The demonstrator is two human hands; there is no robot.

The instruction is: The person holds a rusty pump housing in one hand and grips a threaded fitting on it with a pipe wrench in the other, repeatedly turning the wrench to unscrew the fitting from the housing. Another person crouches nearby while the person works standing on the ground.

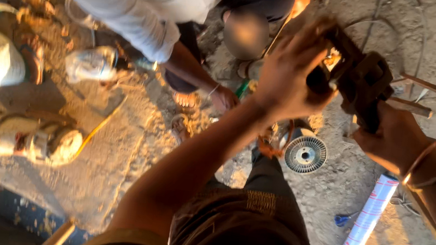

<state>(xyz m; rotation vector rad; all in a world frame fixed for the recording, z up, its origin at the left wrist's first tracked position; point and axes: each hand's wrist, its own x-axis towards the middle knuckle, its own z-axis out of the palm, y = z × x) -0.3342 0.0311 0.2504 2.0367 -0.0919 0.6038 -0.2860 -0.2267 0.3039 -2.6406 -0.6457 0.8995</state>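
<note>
A dark, rusty metal tool (364,79), heavy and clamp-like, is held up between both my hands above sandy ground. My left hand (290,73) grips its upper left end, fingers curled around it. My right hand (390,138), with thread bands at the wrist, holds the tool's lower right part. Below the tool, on the ground, lies a round ribbed metal disc (305,154).
Another person in a light shirt (144,2) crouches ahead, one hand (223,98) near the ground. A white tube with red print (366,221) lies at the right. A dusty pump-like machine (16,139) sits left, metal rods (427,87) at the right, a dark pit (23,220) bottom left.
</note>
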